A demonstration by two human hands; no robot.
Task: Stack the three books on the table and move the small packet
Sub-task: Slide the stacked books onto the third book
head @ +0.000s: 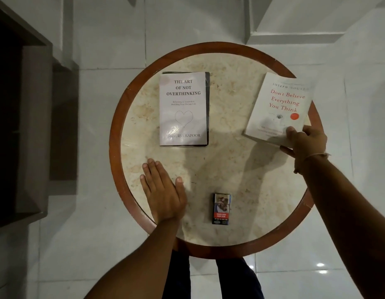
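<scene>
On the round marble table (pixel 230 169) a white book titled "The Art of Not Overthinking" (pixel 183 108) lies on top of a darker book (pixel 207 104) whose edge shows along its right side and top. My right hand (pixel 303 141) grips the lower right corner of a white book with red lettering (pixel 278 104), which is tilted and lifted over the table's right rim. My left hand (pixel 163 190) rests flat on the tabletop at the lower left, fingers together, holding nothing. A small dark packet (pixel 221 208) lies near the table's front edge, between my arms.
The table has a raised reddish wooden rim (pixel 114 134). A dark wooden cabinet (pixel 25 126) stands to the left on the white tiled floor. A white step (pixel 295 29) sits behind the table at the upper right. My legs show under the table's front edge.
</scene>
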